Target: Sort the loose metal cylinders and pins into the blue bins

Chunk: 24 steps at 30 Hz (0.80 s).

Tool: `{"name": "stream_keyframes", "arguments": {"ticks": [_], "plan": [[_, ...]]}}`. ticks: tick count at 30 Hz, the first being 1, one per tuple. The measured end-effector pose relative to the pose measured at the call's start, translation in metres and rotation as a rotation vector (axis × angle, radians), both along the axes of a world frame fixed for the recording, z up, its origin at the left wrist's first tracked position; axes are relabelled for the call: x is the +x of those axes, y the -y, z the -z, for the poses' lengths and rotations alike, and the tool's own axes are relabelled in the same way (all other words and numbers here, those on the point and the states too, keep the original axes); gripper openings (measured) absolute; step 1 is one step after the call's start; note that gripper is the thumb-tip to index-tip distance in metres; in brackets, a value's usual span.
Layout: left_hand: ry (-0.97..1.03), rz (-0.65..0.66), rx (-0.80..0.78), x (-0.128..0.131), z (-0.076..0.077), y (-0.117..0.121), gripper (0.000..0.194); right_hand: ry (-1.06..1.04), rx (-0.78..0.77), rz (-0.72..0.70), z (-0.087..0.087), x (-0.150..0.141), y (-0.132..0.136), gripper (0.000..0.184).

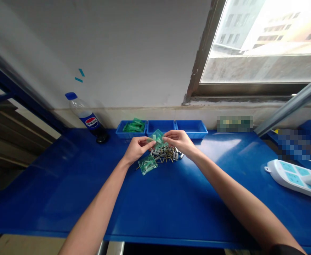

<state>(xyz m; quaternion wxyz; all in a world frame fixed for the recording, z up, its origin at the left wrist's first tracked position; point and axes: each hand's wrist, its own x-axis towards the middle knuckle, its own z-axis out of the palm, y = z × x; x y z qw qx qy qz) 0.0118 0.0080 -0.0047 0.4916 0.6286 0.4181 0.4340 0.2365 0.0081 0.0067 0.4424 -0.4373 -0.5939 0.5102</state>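
Between my two hands is a small green-tinted clear plastic bag (157,137) with pale pieces inside. My left hand (137,149) pinches its left side between thumb and fingers. On the other side, my right hand (180,141) pinches the bag's right edge. Just below it, a loose pile of brass-coloured screws or pins and grey cylinders (167,153) lies on the blue table (171,205). A second green bag (147,164), with light pieces in it, lies flat at the pile's left front, close to my left wrist.
Three blue bins stand along the wall: the left bin (131,135) holds several green packets, beside a middle bin (160,124) and a right bin (191,135). A cola bottle (91,122) stands at back left. A white power strip (290,175) lies far right.
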Motion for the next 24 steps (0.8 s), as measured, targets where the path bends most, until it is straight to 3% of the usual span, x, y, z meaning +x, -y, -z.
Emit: {"name": "stream_keyframes", "arguments": {"ticks": [2,4,9,11,13,18,24], "plan": [[0.000,0.021,-0.029,-0.001,-0.003,0.000,0.033,0.013,-0.012,0.014,-0.001,0.001,0.000,0.039],[0.074,-0.071,-0.037,-0.001,-0.004,-0.001,0.034,0.040,-0.030,0.033,-0.002,0.002,0.000,0.040],[0.388,-0.576,-0.063,-0.012,-0.003,-0.014,0.039,0.021,-0.082,0.070,-0.003,0.008,-0.003,0.033],[0.421,-0.760,-0.043,-0.021,-0.002,-0.020,0.040,0.017,-0.096,0.071,-0.003,0.010,-0.005,0.032],[0.407,-0.861,-0.013,-0.030,-0.001,-0.025,0.040,0.028,-0.104,0.065,-0.002,0.010,-0.006,0.031],[0.397,-0.952,0.041,-0.040,-0.001,-0.029,0.042,0.037,-0.113,0.037,0.000,0.008,-0.006,0.032],[0.388,-0.893,0.050,-0.037,0.000,-0.029,0.047,0.034,-0.112,0.020,0.002,0.008,-0.007,0.032]]}}
